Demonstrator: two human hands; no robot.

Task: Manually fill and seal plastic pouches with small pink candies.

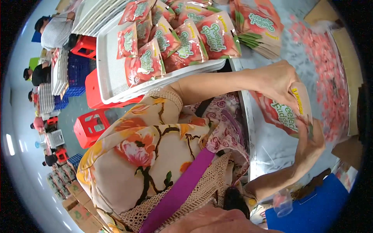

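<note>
Many filled red pouches (171,40) already lie heaped on the white perforated tray (107,73), and a flat stack of empty pouches (258,27) waits on the table (272,143) beside loose pink sweets (326,66) under clear film; judged from this, the packing is well advanced but unfinished. One pouch (285,112) is held above the table edge: the left hand (278,79) grips its top, the right hand (311,145) clasps its lower side. A small clear cup (283,202) stands below.
</note>
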